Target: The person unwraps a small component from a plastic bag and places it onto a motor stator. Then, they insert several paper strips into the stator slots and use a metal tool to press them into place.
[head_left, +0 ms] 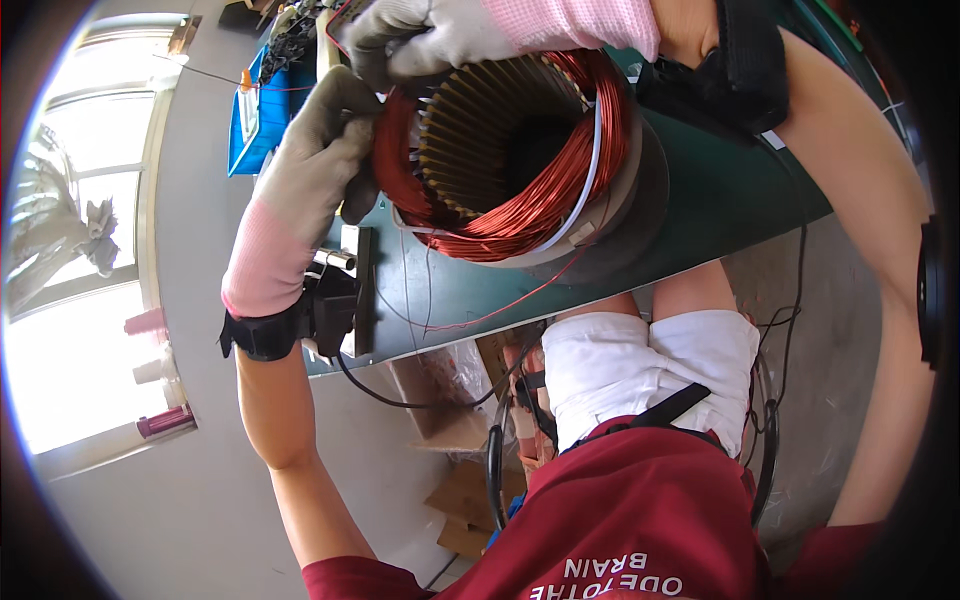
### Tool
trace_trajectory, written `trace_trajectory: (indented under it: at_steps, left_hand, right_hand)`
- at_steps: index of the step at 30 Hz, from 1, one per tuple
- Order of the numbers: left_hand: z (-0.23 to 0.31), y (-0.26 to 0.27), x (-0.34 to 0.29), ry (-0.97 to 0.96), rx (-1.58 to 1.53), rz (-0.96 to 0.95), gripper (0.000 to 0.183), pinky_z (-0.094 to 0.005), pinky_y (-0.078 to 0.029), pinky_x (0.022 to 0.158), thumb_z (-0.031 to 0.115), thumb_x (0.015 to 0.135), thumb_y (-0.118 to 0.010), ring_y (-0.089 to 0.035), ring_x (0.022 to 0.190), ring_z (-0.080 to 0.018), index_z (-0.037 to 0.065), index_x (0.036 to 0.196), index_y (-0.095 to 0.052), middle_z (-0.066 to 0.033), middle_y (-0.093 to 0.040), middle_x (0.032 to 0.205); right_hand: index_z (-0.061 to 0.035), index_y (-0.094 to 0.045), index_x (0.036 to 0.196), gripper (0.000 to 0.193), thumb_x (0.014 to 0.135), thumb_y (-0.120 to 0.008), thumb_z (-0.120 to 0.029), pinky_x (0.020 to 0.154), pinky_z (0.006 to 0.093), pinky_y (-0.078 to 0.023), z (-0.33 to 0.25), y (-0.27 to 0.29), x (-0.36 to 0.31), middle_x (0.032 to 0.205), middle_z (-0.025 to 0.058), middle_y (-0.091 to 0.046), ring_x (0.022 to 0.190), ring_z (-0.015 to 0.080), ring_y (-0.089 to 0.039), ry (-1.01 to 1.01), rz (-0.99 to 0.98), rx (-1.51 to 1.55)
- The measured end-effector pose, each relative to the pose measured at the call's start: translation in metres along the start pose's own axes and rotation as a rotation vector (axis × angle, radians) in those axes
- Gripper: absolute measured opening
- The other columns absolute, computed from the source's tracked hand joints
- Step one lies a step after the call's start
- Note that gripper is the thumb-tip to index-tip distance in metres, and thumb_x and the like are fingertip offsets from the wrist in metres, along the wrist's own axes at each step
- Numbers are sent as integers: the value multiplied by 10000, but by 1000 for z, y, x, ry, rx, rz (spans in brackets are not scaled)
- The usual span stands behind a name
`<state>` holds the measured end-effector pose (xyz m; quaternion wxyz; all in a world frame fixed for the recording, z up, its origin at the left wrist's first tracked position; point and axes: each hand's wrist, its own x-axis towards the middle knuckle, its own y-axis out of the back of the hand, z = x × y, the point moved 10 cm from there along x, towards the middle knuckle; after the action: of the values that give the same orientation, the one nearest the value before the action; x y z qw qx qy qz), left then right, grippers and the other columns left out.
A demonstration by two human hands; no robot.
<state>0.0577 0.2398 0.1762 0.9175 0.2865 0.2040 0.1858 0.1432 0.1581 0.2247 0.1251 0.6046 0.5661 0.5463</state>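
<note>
Stator (470, 130) w/ red coils (510, 238) stood on green bench (720, 190) nr front edge; white band (592, 165) ran along coils. L hand (335, 135) (gloved) at coils' L side, fingers curled; R hand (405, 42) (gloved) also curled, just beside it, far L rim. Couldn't tell what either gripped. Blue bin (243, 150) sat L of L hand.

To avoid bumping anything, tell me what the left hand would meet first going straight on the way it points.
Probably the right hand, just ahead of the left hand near the wire coil; depth is unclear, so it might pass underneath.
</note>
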Motion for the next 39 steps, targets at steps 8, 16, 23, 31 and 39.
trace_trajectory:
  at_steps: [8, 16, 23, 31, 39]
  left_hand:
    - [-21, -9, -3, -322, -346, 281, 192, -231, -400, 587, 231, 953, -454, -468, 632, -78, 56, 1022, -493, -23, -531, 786]
    - [-79, -48, -41, 159, -845, -229, 466, -384, -487, 826, 476, 945, -439, -592, 974, -221, 103, 1222, -465, -98, -531, 1220]
    - [13, -45, -130, 51, -609, -391, 410, -205, -236, 402, 278, 941, -499, -355, 461, -31, -53, 1181, -477, 25, -427, 631]
    - [26, -14, -193, -834, -1125, -822, 488, -414, -561, 605, 236, 861, -653, -654, 668, -269, -17, 1220, -441, -142, -662, 728]
    - [22, -265, -137, -654, -125, -685, 440, -410, -425, 899, 231, 757, -676, -523, 1038, -314, 82, 1153, -556, -128, -551, 1102]
  right_hand:
    - [-3, -559, 969, 454, 952, -460, -446, 785, 278, -420, 81, 5, -42, 873, 47, -567, 842, 141, -509, -207, 486, 476]
    - [-9, -489, 1270, 691, 930, -364, -598, 862, 299, -398, 62, 61, -77, 1004, 67, -559, 934, 175, -506, -435, 154, 185]
    - [-13, -491, 1282, 642, 958, -347, -549, 872, 282, -397, 60, 52, -93, 983, 71, -553, 941, 170, -506, -425, 94, 310]
    - [-40, -579, 1068, 431, 895, -534, -431, 710, 337, -458, 90, 54, -198, 793, 102, -600, 761, 215, -586, -736, 121, -128]
    - [-66, -587, 1065, 430, 744, -693, -331, 729, 407, -492, 18, -7, -288, 1013, 109, -532, 909, 280, -555, -871, -93, -770]
